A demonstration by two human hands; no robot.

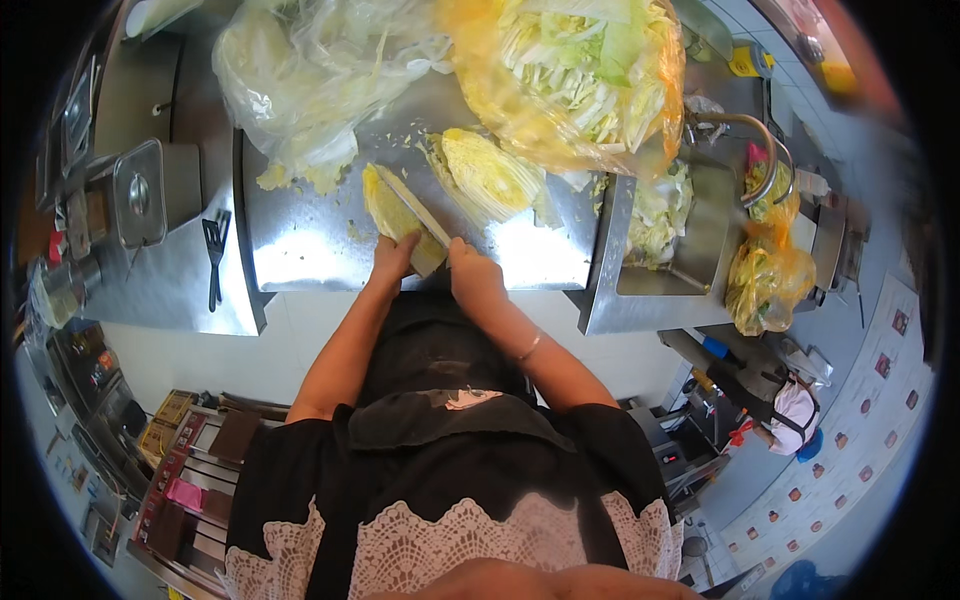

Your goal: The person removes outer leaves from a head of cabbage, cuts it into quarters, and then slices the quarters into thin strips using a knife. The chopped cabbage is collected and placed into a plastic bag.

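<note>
My left hand grips the near end of a piece of napa cabbage lying on the stainless steel counter. In my right hand is the handle of a kitchen knife, whose blade lies along the right side of that piece. The fist hides most of the handle. A larger cut piece of napa cabbage rests just beyond, its layered cut face turned up. Behind it, an orange plastic bag holds shredded cabbage. Small scraps are scattered around the knife.
A clear plastic bag with cabbage stands back left. On the left are a slotted black turner and a lidded steel container. At right, a sink holds cabbage leaves under a curved faucet. Another person stands at lower right.
</note>
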